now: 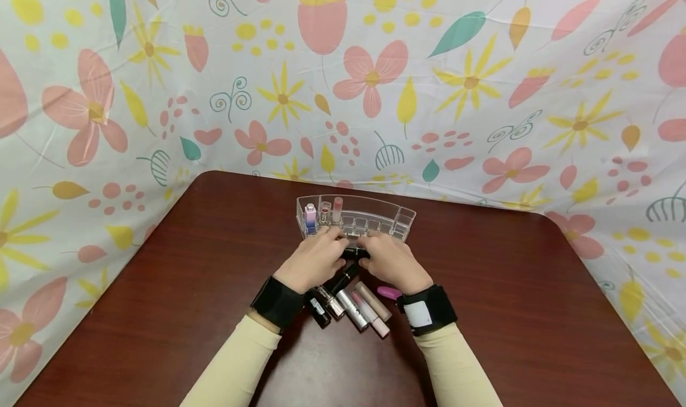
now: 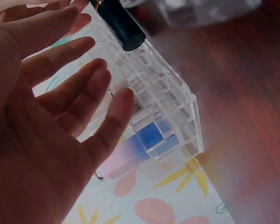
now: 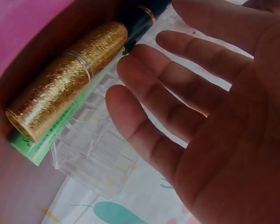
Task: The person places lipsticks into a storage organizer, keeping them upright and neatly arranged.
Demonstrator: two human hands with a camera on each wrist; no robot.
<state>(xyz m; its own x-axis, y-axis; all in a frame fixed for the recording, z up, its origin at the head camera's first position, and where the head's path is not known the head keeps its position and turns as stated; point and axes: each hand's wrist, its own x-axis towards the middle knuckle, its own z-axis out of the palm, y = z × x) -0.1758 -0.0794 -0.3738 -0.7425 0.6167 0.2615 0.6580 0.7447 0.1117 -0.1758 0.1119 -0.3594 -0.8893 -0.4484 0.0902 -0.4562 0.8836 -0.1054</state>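
A black lipstick tube [image 1: 355,253] lies crosswise between my hands, just in front of the clear lipstick organizer [image 1: 370,203]. My left hand [image 1: 313,261] pinches its left end; my right hand [image 1: 396,264] pinches the other. In the right wrist view the black tube [image 3: 147,18] shows a thin gold band, and the other fingers [image 3: 144,93] are spread out. The left wrist view has the tube's dark end [image 2: 133,39] at the top, over the organizer's small compartments. A gold glitter tube [image 3: 67,81] appears near the right fingers.
Three lipsticks stand at the organizer's left, including a pink-and-blue one [image 1: 310,216]. Several tubes lie on the table nearer me: a black one [image 1: 317,310], a silver one [image 1: 354,310], a beige one [image 1: 373,301] and a magenta item [image 1: 389,292]. Floral cloth [image 1: 370,79] hangs behind the brown table.
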